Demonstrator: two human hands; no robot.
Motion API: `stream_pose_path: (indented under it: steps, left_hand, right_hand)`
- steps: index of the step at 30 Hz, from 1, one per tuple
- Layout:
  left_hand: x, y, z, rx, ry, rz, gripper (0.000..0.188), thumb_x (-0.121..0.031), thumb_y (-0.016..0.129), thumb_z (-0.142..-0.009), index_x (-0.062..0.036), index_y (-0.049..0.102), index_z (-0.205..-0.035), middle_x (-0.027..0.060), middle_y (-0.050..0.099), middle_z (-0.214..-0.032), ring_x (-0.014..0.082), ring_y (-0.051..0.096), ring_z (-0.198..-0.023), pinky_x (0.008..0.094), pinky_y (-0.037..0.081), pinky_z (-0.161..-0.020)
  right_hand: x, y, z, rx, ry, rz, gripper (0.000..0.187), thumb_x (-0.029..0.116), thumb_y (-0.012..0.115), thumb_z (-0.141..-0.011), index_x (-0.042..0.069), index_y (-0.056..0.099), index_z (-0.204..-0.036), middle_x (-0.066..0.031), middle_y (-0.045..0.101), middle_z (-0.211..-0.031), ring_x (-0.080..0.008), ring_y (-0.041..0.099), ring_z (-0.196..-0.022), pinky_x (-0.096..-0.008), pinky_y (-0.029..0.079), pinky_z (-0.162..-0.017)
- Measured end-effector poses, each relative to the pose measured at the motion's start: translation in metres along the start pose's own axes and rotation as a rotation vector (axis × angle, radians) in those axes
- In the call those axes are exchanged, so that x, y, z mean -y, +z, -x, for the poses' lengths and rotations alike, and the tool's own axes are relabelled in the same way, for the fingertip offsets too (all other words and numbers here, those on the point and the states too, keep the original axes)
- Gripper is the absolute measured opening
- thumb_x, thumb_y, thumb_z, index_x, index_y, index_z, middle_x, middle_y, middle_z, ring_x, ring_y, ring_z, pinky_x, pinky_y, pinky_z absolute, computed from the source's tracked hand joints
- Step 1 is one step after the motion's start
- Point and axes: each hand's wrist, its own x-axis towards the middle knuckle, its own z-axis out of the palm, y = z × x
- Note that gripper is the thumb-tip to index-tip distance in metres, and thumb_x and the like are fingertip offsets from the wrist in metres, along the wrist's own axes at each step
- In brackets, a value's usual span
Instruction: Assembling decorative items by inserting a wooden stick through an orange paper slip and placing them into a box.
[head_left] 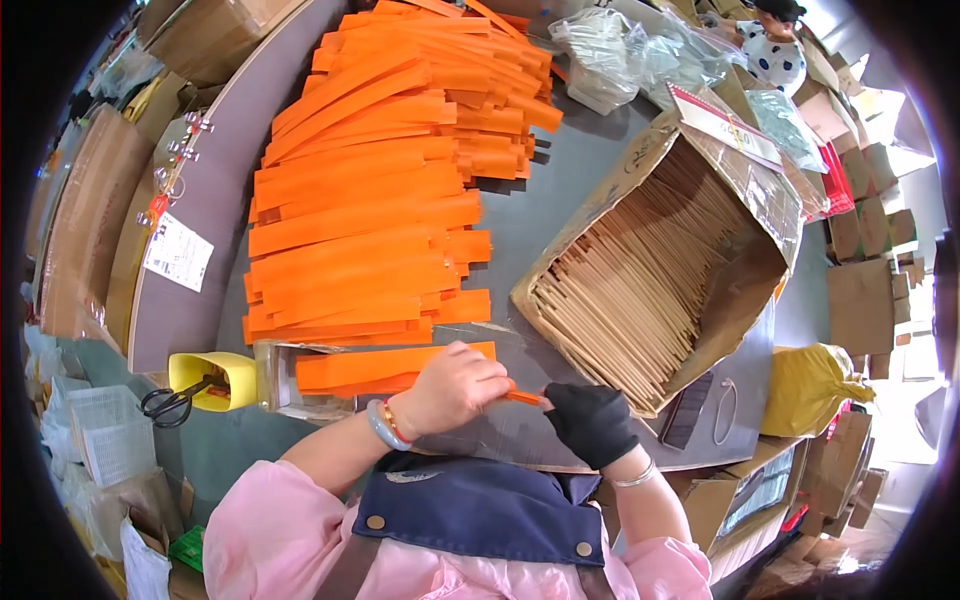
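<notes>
My bare left hand (452,390), with bangles at the wrist, is closed on one end of a narrow orange strip (524,397). My right hand (592,425), in a black fingerless glove, pinches the other end. Whether a stick lies inside the strip I cannot tell. Just left of my hands, a few flat orange strips (350,370) lie partly over a clear tray (290,393). Beyond them spreads a large heap of orange strips (360,220). To the right, an open cardboard box (585,345) lies tilted with many thin wooden sticks (630,290) inside.
A yellow container (237,375) holding black-handled scissors (172,403) stands at the table's left edge. Beside the box lie a dark phone (687,410) and a yellow bag (812,392). Clear plastic bags (605,60) sit at the back. Another person (775,50) is at the far right.
</notes>
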Motion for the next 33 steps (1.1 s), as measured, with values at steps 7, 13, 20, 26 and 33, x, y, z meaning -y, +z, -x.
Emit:
stream_pose_path:
  steps: [7,13,20,26,33]
  left_hand:
    - [-0.007,-0.014,-0.013,0.128,0.076,-0.199,0.012,-0.016,0.063,-0.077,-0.0122,0.067,-0.088,0.0023,0.062,-0.090,0.0203,0.059,-0.083,0.0346,0.044,-0.070]
    - [0.036,-0.030,0.003,0.008,-0.262,-0.355,0.030,-0.032,0.073,-0.081,-0.0077,0.069,-0.098,0.0087,0.061,-0.096,0.0307,0.056,-0.095,0.0420,0.044,-0.081]
    - [0.038,0.007,0.038,-0.080,-0.341,-0.003,0.034,-0.026,0.084,-0.072,-0.0084,0.071,-0.097,0.0077,0.062,-0.094,0.0266,0.055,-0.087,0.0370,0.045,-0.082]
    - [0.041,0.003,0.037,-0.026,-0.417,0.082,0.027,-0.021,0.086,-0.069,-0.0089,0.068,-0.086,0.0057,0.061,-0.089,0.0259,0.055,-0.083,0.0366,0.044,-0.081]
    - [0.036,0.005,0.027,-0.214,-0.362,0.006,0.032,-0.025,0.087,-0.067,-0.0123,0.067,-0.088,0.0018,0.059,-0.085,0.0232,0.053,-0.082,0.0359,0.041,-0.077]
  right_hand:
    - [0.023,0.003,-0.008,-0.318,-0.138,-0.526,0.055,0.017,0.055,-0.098,0.001,0.038,-0.148,-0.0251,0.043,-0.147,-0.0392,0.039,-0.139,-0.0420,0.031,-0.114]
    - [-0.074,0.024,-0.017,-0.715,0.151,0.063,0.038,0.011,0.071,-0.082,0.007,0.063,-0.118,-0.0171,0.062,-0.106,-0.0359,0.056,-0.104,-0.0447,0.046,-0.089]
    - [-0.093,0.033,-0.022,-0.604,0.131,0.212,0.017,0.011,0.066,-0.083,0.006,0.060,-0.098,-0.0174,0.058,-0.094,-0.0378,0.054,-0.092,-0.0478,0.045,-0.079]
    - [-0.081,0.025,-0.011,-0.589,0.215,0.140,0.011,0.007,0.057,-0.088,0.006,0.055,-0.099,-0.0188,0.058,-0.088,-0.0407,0.055,-0.086,-0.0489,0.044,-0.073]
    - [-0.039,0.008,0.020,-0.279,0.073,0.011,0.019,0.015,0.064,-0.087,0.014,0.066,-0.106,-0.0137,0.062,-0.082,-0.0360,0.062,-0.076,-0.0474,0.050,-0.065]
